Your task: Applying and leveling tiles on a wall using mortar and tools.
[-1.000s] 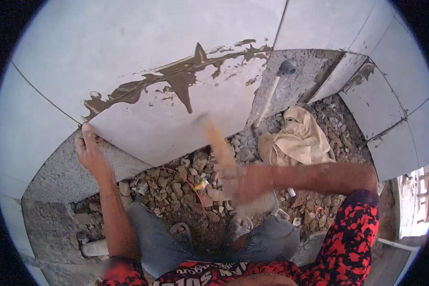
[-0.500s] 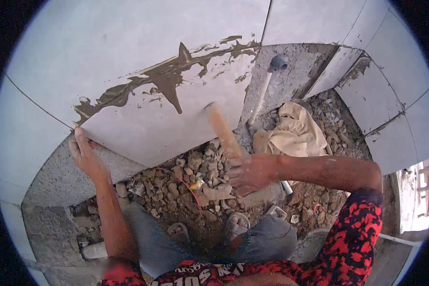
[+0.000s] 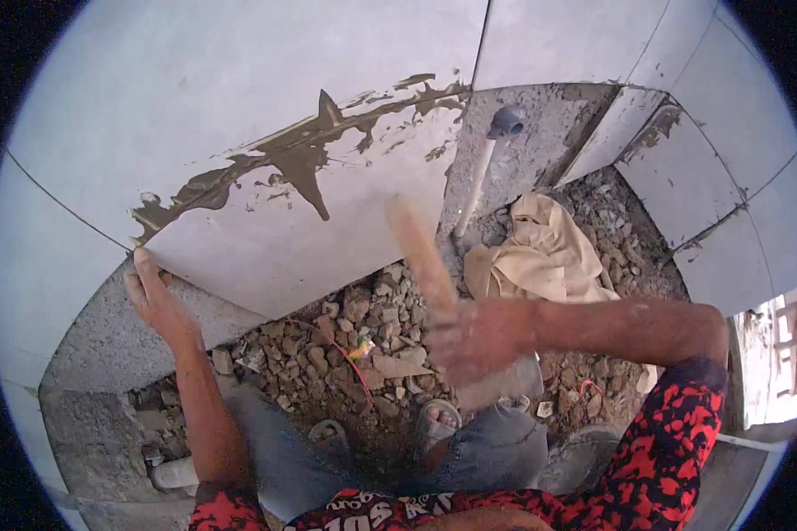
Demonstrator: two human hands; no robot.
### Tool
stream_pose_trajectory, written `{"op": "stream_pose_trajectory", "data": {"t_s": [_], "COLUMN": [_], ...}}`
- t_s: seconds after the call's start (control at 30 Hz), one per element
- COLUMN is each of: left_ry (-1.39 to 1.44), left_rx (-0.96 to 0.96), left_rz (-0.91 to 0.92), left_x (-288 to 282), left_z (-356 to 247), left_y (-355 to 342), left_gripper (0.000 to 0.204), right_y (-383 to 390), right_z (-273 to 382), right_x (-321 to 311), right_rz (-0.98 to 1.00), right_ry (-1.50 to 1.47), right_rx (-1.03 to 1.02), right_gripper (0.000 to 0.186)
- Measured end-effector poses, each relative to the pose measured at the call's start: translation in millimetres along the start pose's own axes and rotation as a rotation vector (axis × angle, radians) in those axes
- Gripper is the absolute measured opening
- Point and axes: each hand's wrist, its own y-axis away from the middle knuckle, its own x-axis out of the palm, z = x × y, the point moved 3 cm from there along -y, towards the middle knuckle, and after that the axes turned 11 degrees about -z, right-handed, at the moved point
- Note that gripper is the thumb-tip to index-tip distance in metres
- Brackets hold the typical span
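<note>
My left hand [image 3: 155,296] has its fingertips on the lower left corner of a white tile [image 3: 266,257] lying against the wall, with smeared grey mortar [image 3: 301,181] along its upper edge. My right hand [image 3: 478,341], blurred, grips a tool with a pale wooden handle [image 3: 421,248]; the handle's end points up at the tile's face, and a blurred grey flat part shows below my hand. Whether the handle touches the tile I cannot tell.
Rubble [image 3: 332,350] with a thin red wire covers the ground around my sandalled feet. Right of the tile are bare rough wall, a white pipe [image 3: 476,186] with a grey fitting and a crumpled beige cloth [image 3: 545,252]. Tiled wall [image 3: 700,195] curves round the right side.
My right hand and the tool have shifted slightly to the right, still blurred in motion. My left hand stays at the tile's corner; the view has shifted a little.
</note>
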Motion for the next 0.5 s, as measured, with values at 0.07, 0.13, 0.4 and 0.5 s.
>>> {"op": "stream_pose_trajectory", "data": {"t_s": [0.07,0.13,0.4,0.5], "left_ry": [-0.036,-0.056,-0.014,-0.08], "left_rx": [-0.002,0.009,-0.017,0.003], "left_rz": [0.045,0.027,-0.002,0.056], "left_x": [-4,-6,-4,-8], "left_z": [9,7,10,16], "left_y": [-3,-7,-8,-10], "left_gripper": [0.031,0.032,0.033,0.033], "right_y": [-5,4,-6,-6], "right_z": [-3,-26,-23,-1], "right_x": [-2,-5,-7,-6], "right_rz": [0.054,0.122,0.084,0.081], "right_ry": [-0.272,-0.013,-0.134,-0.075], "right_rx": [0.144,-0.009,0.161,-0.032], "right_gripper": [0.033,0.032,0.028,0.026]}}
